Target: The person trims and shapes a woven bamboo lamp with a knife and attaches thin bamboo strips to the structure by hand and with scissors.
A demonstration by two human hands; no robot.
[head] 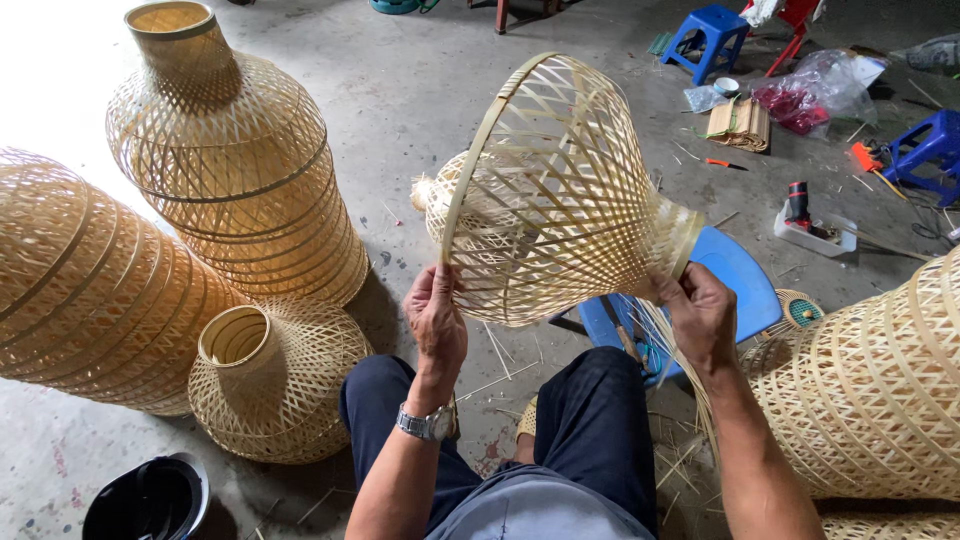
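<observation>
From the head camera, the person is sitting above a grey concrete floor [420,90] and holding up a pale, bell-shaped lampshade woven from bamboo strips [560,190], tilted so its wide hooped mouth is facing up and to the left while its narrow neck is pointing down to the right.

The left hand [436,318] is closing thumb and fingers around the lower part of the wide rim — a firm pinch on the hoop. The right hand [700,315] is gripping the narrow neck end, fingers curled shut on it, with loose bamboo strips trailing down below the wrist. So the shade is hanging between both hands, above the knees and in front of a blue plastic stool [745,285].

Containers: a white shallow tray [815,235] near the floor's right edge is holding a red-and-black tool. A small woven bamboo shade [270,375] is standing neck-up by the left knee, its open neck showing nothing inside. A tall stacked column of woven shades [235,160] is rising behind it — the top opening is likewise looking hollow.
</observation>
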